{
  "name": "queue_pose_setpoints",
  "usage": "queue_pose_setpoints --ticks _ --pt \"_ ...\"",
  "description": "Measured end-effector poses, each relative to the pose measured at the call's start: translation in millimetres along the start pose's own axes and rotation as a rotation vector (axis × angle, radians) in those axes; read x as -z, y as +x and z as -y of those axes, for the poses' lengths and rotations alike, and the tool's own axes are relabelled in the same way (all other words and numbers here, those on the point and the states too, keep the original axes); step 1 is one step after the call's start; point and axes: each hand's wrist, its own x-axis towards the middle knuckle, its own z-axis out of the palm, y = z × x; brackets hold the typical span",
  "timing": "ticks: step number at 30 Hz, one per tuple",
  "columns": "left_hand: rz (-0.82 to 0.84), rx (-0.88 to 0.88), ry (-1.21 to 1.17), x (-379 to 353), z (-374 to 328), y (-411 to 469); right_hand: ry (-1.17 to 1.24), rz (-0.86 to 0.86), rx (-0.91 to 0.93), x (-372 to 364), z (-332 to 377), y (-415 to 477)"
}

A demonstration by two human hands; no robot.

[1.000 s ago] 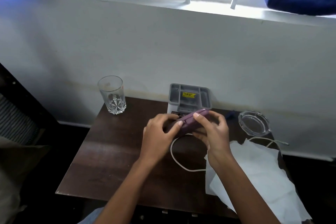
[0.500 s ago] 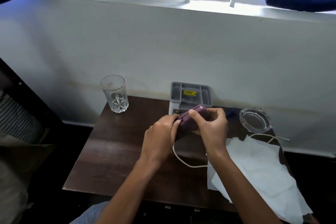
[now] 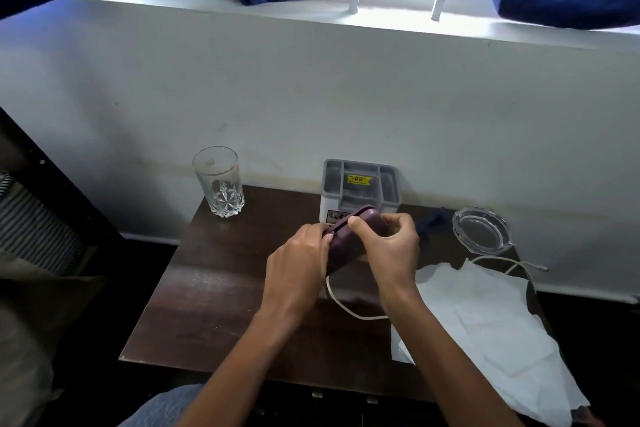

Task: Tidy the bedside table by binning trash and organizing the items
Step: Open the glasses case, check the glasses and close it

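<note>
A purple case [image 3: 346,239] is held above the middle of the dark wooden bedside table [image 3: 214,295]. My left hand [image 3: 298,267] grips its near left end, and my right hand [image 3: 388,250] clasps its right side with the thumb on the top edge. Just behind the case stands a grey compartmented organizer [image 3: 360,184] with a yellow price sticker. A white cable [image 3: 346,308] curls on the table under my hands and runs off to the right. A crumpled white tissue sheet [image 3: 485,329] covers the table's right front.
A cut-glass tumbler [image 3: 218,184] stands at the back left corner. A clear glass ashtray [image 3: 483,230] sits at the back right, with a small dark blue item [image 3: 433,222] beside it. The white wall runs right behind the table. Blue curtains hang above.
Both hands have carried the purple case a little farther back, closer to the organizer, and the right fingers have shifted over its top. The view has tilted slightly.
</note>
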Motion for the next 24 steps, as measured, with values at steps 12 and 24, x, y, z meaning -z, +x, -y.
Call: queue_pose_setpoints --ticks 12,24 --pt "0.23 0.363 -0.876 38.0 50.6 19.0 0.426 0.248 -0.265 7.3 10.9 5.8" --pt "0.278 0.381 -1.005 63.1 66.9 5.0 0.644 0.418 -0.338 -4.7 12.1 7.5"
